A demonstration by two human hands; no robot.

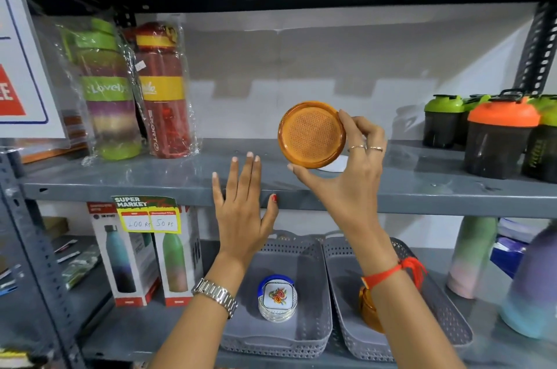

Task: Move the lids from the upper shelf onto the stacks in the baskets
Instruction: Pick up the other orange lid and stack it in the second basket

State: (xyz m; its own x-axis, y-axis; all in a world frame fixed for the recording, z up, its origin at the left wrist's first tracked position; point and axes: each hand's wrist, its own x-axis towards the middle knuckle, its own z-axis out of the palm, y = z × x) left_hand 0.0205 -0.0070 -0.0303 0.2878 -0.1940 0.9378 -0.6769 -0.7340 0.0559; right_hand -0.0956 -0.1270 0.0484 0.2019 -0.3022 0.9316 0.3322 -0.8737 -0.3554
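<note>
Orange and see-through, the lid (312, 134) sits pinched by its rim in the right hand (346, 169) at centre frame, lifted off the upper shelf (120, 184) for the orange stack (369, 310) in the right basket (446, 317) below, while the left hand (241, 206) hovers flat, empty.

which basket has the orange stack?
The right basket: its orange stack sits partly behind the right forearm. The left basket holds a white floral stack.
</note>
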